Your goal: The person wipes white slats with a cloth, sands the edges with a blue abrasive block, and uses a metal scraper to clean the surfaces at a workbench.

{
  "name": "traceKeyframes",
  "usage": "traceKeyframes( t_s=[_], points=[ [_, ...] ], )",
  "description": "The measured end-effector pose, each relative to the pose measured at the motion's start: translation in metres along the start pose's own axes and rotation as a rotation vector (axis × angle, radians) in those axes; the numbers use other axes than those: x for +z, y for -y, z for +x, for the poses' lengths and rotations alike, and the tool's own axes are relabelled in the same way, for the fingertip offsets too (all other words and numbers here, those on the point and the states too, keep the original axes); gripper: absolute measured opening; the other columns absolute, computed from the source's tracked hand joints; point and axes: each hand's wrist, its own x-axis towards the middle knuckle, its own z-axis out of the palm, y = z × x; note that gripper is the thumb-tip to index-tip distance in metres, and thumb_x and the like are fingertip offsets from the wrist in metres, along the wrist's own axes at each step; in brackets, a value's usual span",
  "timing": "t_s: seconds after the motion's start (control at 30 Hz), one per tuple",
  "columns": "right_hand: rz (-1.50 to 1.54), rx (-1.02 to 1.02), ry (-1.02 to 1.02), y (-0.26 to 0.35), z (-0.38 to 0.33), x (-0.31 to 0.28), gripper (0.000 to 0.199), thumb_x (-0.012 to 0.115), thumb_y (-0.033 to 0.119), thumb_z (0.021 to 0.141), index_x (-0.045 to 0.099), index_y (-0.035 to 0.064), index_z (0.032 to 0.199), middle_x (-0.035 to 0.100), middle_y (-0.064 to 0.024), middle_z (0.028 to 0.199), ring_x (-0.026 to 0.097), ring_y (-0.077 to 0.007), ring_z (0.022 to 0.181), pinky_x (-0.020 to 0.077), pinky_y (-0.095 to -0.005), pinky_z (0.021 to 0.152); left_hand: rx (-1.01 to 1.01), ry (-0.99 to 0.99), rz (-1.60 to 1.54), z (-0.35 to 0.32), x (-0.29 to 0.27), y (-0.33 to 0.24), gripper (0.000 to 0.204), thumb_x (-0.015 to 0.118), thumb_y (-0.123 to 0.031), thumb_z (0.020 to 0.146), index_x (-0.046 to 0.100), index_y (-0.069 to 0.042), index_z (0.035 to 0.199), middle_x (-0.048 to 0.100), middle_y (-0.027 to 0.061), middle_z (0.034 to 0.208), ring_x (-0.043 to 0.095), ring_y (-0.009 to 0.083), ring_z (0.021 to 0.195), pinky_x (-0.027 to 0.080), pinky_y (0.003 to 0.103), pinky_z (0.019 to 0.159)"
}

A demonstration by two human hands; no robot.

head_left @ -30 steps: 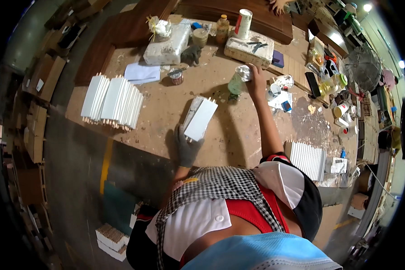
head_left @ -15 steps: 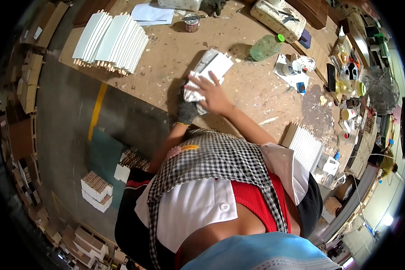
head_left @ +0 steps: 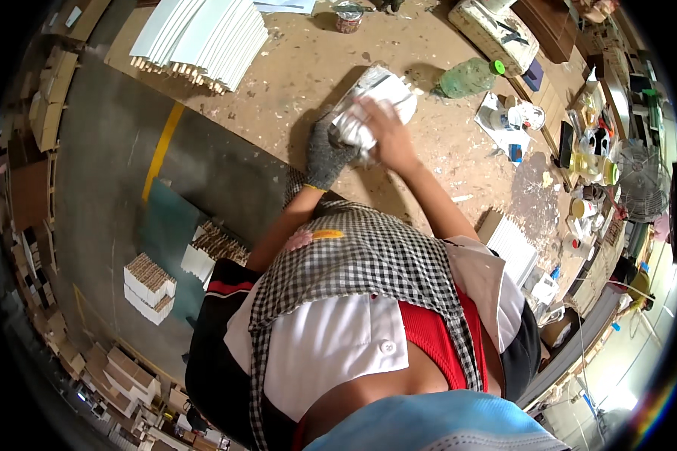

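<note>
My left hand (head_left: 329, 156), in a dark grey knitted glove, grips the near left side of a small white panel (head_left: 376, 77) above the brown worktable (head_left: 293, 83). Against the panel's face lies a crumpled white cloth (head_left: 353, 133), with my bare right hand (head_left: 387, 134) closed over it. Motion blurs the right fingers, and the cloth and hands cover much of the panel. Beyond the panel, to the right, a green-tinted plastic bottle (head_left: 466, 78) with a bright green cap lies on its side.
Stacked white slats with wooden pegs (head_left: 203, 41) sit at the far left; another white stack (head_left: 510, 244) stands at the near right. A small tub (head_left: 348, 18) is at the back. Cups (head_left: 515, 114), bottles (head_left: 594, 168) and a fan (head_left: 642, 180) crowd the right. Panel stacks (head_left: 149, 288) rest lower left.
My right hand has slid across the panel and is now blurred. The panel and my gloved left hand have shifted slightly right, and the glove shows more fully. The whole view has tilted a little.
</note>
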Motion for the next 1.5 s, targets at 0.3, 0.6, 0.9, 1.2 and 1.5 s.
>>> traceKeyframes(
  t_s=[0.3,0.6,0.9,1.2,1.5],
  points=[
    [0.117,-0.096,0.001,0.009,-0.006,0.003,0.07,0.065,0.004,0.077,0.051,0.0144,0.144,0.047,-0.0095,0.151,0.041,-0.0309,0.143,0.0237,-0.0506,0.123,0.086,-0.004,0.167,0.006,0.004,-0.011,0.044,0.074,-0.011,0.084,0.058,0.001,0.124,0.066,0.0109,0.115,0.063,0.0172,0.103,0.055,0.032,0.083],
    [0.136,0.866,-0.034,-0.131,0.006,-0.039,0.038,0.056,0.039,0.094,0.07,0.0046,0.104,0.071,-0.0234,0.095,0.068,-0.0424,0.09,0.0527,-0.0515,0.081,0.086,-0.056,0.294,-0.004,-0.017,0.01,0.081,0.088,-0.013,0.074,0.044,-0.002,0.141,0.053,0.0155,0.13,0.055,0.0237,0.114,0.054,0.038,0.093],
    [0.745,1.05,0.001,-0.204,-0.184,-0.085,0.034,0.073,0.022,0.09,0.072,0.012,0.123,0.074,-0.0035,0.117,0.067,-0.0209,0.102,0.052,-0.0359,0.091,-0.135,-0.007,0.023,0.006,-0.011,-0.055,0.069,0.074,0.004,0.084,0.038,0.002,0.142,0.057,0.0153,0.126,0.061,0.0239,0.109,0.059,0.038,0.087],
    [-0.217,1.342,-0.328,-0.291,-0.286,-0.042,0.044,0.078,0.03,0.083,0.071,0.0149,0.123,0.075,-0.0127,0.102,0.071,-0.0343,0.095,0.0552,-0.0426,0.084,-0.208,-0.151,0.094,0.013,0.002,-0.045,0.051,0.073,-0.005,0.087,0.051,0.004,0.132,0.064,0.0126,0.117,0.061,0.0195,0.105,0.053,0.033,0.09],
    [0.715,0.316,-0.184,-0.056,-0.019,-0.09,0.039,0.066,-0.003,0.09,0.067,0.0093,0.127,0.065,-0.0088,0.125,0.065,-0.0257,0.112,0.0566,-0.036,0.09,-0.256,-0.153,-0.07,0.011,-0.001,-0.042,0.047,0.072,-0.01,0.091,0.053,0.003,0.132,0.066,0.0112,0.119,0.063,0.017,0.106,0.053,0.033,0.093]
  ],
)
